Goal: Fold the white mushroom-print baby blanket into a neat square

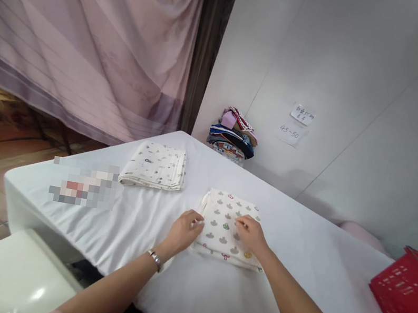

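A folded white cloth [223, 228] printed with grey, green and red mushroom-like shapes lies flat on the white-covered table in front of me. My left hand [183, 233], with a silver watch on the wrist, is at its left edge, fingers curled in against the cloth. On the upper right part of the same cloth, my right hand [251, 233] has thumb and fingertips pinched together at the fabric. Farther back to the left lies a second folded white cloth [157, 164] with small dark prints, untouched by either hand.
The white table cover [321, 250] hangs over the edges. A red plastic basket [403, 290] stands at the right. Behind the table is a stack of folded fabrics [232, 134] by the white wall. A pixelated patch covers the table's left end; a pink curtain [123, 46] hangs beyond.
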Available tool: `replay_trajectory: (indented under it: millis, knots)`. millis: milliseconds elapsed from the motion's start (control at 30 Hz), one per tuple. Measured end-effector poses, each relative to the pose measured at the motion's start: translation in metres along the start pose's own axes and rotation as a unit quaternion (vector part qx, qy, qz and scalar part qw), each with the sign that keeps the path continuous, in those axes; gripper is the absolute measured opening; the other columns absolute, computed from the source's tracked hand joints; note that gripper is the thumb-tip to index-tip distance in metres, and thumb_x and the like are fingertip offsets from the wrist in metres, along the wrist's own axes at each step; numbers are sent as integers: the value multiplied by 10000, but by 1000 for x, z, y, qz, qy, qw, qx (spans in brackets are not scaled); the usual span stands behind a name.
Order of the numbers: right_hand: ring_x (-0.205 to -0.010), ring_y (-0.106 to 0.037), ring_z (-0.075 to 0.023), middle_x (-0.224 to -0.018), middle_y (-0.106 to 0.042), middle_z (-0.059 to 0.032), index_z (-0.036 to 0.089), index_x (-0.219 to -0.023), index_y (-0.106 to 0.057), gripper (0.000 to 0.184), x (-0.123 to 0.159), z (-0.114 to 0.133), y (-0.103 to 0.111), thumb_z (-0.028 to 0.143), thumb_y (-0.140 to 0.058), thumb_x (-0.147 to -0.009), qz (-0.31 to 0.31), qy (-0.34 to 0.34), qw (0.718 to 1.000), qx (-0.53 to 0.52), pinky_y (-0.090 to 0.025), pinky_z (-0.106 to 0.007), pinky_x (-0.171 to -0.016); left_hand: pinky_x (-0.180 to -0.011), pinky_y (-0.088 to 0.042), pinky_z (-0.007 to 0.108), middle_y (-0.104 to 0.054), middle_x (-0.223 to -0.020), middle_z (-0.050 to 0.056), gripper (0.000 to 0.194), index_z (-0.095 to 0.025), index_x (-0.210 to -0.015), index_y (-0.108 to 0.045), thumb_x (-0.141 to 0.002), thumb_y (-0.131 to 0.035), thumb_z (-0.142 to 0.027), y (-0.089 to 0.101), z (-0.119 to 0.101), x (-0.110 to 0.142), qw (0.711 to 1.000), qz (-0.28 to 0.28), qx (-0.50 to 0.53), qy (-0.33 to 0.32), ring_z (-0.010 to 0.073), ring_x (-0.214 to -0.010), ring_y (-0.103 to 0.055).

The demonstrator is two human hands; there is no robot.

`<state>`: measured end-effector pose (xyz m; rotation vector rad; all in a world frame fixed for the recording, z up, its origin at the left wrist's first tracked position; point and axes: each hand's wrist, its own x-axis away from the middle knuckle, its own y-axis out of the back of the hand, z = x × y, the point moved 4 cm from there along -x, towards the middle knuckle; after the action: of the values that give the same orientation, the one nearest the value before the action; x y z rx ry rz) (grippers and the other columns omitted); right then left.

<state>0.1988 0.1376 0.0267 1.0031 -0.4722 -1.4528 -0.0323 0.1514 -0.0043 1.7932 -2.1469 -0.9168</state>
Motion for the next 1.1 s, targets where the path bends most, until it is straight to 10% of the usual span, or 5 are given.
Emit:
replay_trajectory:
  millis: [167, 367, 1100]
  knots:
    - [-1055, -522, -188, -1105, -607, -70, 180, -1059, -600, 313, -64, 10, -47, 185, -399, -819, -31, -50, 997, 58, -397, -311, -896, -689, -408, 257, -676, -902, 61, 212, -185, -930, -617, -771, -518, -284, -11, 15, -43, 985, 35, -24, 166, 177, -811, -608]
    - [-1314, -258, -247, -1416, -354, -115, 151, -1283, -434, 409, -67, 10, -95, 270, -355, -900, 38, -60, 975, 209, -215, -431, -1043, -741, -417, 287, -687, -944, 92, 406, -162, -1126, -544, -758, -549, -333, -25, 26, -60, 976, 47, 2, 213, 228, -913, -616]
    - [-1339, -233, -236, -1433, -327, -126, 119, -1336, -387, 443, -63, 14, -97, 196, -295, -910, 36, -68, 981, 175, -198, -431, -1059, -832, -424, 270, -656, -1050, 91, 408, -160, -1183, -503, -774, -493, -153, -46, 21, -99, 981, -19, 83, 175, 183, -957, -608]
